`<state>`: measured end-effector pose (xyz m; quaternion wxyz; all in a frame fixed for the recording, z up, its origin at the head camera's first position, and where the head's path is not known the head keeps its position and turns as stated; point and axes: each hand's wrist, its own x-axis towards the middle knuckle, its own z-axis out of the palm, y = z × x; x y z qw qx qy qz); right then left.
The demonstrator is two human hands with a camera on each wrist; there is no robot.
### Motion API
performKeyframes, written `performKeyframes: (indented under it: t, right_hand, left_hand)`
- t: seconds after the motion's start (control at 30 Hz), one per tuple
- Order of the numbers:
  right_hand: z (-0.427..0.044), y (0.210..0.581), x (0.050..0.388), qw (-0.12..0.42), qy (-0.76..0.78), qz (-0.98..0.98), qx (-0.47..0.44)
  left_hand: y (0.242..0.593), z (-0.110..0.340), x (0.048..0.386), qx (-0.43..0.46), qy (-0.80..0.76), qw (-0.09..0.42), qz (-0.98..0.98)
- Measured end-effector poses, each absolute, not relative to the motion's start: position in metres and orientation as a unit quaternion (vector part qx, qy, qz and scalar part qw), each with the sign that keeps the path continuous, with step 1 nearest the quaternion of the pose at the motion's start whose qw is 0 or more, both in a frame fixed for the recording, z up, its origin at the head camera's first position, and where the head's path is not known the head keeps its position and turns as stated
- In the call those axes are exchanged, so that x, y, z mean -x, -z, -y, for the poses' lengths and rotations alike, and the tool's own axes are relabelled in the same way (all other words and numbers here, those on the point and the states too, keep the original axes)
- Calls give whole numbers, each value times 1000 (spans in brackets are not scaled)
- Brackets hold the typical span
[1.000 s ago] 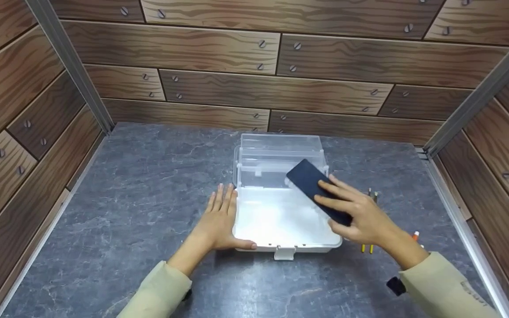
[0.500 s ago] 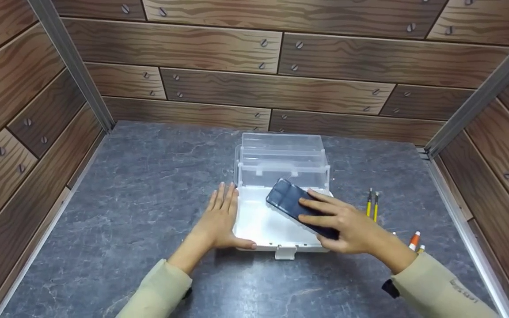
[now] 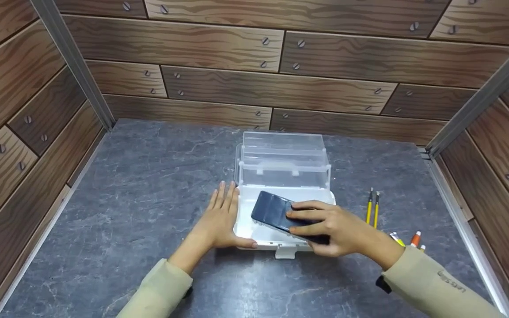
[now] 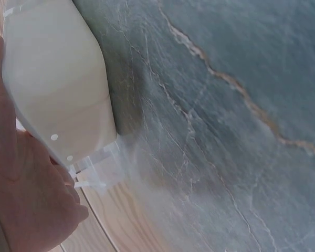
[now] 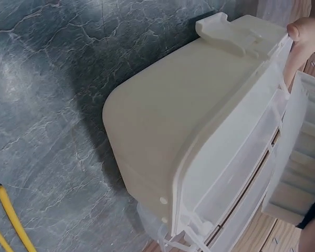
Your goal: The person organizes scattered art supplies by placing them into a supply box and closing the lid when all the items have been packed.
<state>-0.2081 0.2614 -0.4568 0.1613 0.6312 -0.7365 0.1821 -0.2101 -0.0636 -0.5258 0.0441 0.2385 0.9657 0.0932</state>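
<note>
Gripping the dark case [image 3: 270,210] between right hand's [image 3: 327,227] fingers and thumb, slantwise over the white box [image 3: 245,207] at center frame. Liable to catch on its edge if lowered at this angle, or to slip, being held toward one end. Touching the box's left side with straight, ungripping left hand [image 3: 219,223] fingers; with less pressure there, a risk of skidding. In the way behind, clear lid [image 3: 283,157], standing open. Right of center, yellow brushes [image 3: 369,210]; lower right, orange marker [image 3: 415,239].
</note>
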Motion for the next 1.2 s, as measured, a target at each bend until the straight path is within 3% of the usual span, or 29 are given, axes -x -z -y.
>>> performKeyframes:
  t: [0.8,1.2]
  right_hand:
    - [-248,469,224,128,-135,700,-689]
    - [-246,468,229,73,-121,713,-687]
  left_hand:
    - [527,65,213,-243,-101,52,-963]
    - [529,65,213,-247,-108,51,-962]
